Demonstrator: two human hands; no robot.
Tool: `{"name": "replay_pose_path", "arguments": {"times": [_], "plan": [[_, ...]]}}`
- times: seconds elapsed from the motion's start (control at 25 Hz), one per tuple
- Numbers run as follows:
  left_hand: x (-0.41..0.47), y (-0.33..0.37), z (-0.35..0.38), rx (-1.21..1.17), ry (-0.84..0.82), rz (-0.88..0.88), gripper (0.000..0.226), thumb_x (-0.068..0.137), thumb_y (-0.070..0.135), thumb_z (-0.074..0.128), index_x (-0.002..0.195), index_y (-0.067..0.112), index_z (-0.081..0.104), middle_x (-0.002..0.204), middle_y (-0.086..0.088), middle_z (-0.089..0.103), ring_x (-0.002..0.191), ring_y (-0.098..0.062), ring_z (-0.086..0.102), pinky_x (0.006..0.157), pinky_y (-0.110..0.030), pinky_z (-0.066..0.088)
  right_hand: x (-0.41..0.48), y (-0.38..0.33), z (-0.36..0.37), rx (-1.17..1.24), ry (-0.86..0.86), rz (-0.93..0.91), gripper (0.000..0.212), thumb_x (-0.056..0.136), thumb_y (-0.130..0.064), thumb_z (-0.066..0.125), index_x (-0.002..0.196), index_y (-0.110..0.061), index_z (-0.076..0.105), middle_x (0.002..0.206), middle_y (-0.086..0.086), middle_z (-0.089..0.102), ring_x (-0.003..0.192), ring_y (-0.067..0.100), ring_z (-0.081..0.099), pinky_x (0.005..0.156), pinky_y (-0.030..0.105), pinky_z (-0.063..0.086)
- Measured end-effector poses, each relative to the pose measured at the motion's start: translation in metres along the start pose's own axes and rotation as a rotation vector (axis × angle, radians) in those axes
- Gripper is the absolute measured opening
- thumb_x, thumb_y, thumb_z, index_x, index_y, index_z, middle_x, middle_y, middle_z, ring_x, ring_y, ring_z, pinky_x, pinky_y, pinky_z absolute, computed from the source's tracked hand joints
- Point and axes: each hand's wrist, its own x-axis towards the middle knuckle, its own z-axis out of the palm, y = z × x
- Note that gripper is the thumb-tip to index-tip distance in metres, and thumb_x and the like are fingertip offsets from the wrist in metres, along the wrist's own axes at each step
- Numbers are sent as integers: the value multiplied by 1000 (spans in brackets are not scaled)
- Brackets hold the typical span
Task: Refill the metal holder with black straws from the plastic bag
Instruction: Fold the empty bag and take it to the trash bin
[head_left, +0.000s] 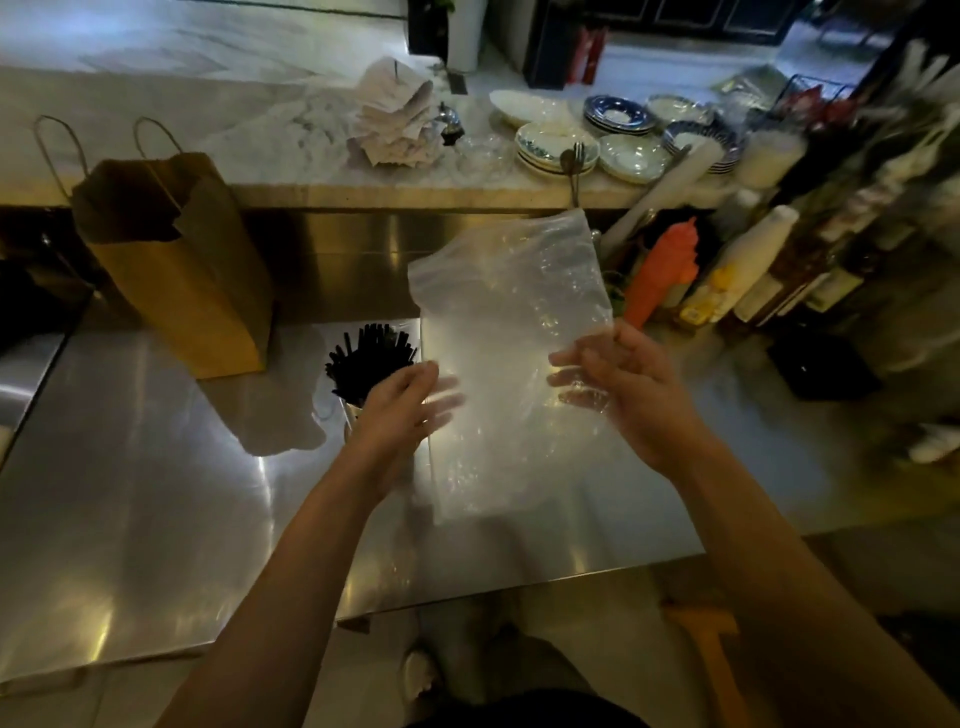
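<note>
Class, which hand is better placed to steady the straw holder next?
Left, probably: the left hand is right by the metal holder, fingers open, while the right hand holds the plastic bag.

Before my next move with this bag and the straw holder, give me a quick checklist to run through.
1. plastic bag empty: ok, no straws show through it.
2. right hand grip on the bag's edge: ok.
3. left hand free: ok, open and blurred beside the bag.
4. black straws standing in the metal holder: ok.
5. Holder upright and steady: cannot tell, the left hand hides most of it.
</note>
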Motion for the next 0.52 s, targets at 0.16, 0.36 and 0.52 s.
{"name": "replay_pose_path", "arguments": {"times": [0.16,0.36,0.52], "plan": [[-19,10,-6,32,-114,105,21,102,11,44,110,13,63,93,1,77,79,-12,74,67,-20,57,-10,-8,-3,-35,-22,59,24,93,-17,54,114,-6,57,103,14,72,95,31,70,76,35,58],[-21,24,-9,84,-132,182,20,97,5,51,108,16,64,92,1,78,84,-14,74,73,-23,59,1,-27,-16,-115,-79,151,27,98,-26,48,113,-8,60,107,16,72,96,31,71,78,36,59],[-21,31,3,90,-151,191,24,92,7,59,114,16,63,98,-5,77,89,-20,75,73,-26,59,17,-36,-30,-73,-90,149,20,101,-18,46,106,-12,65,100,11,74,93,27,72,73,33,59]]}}
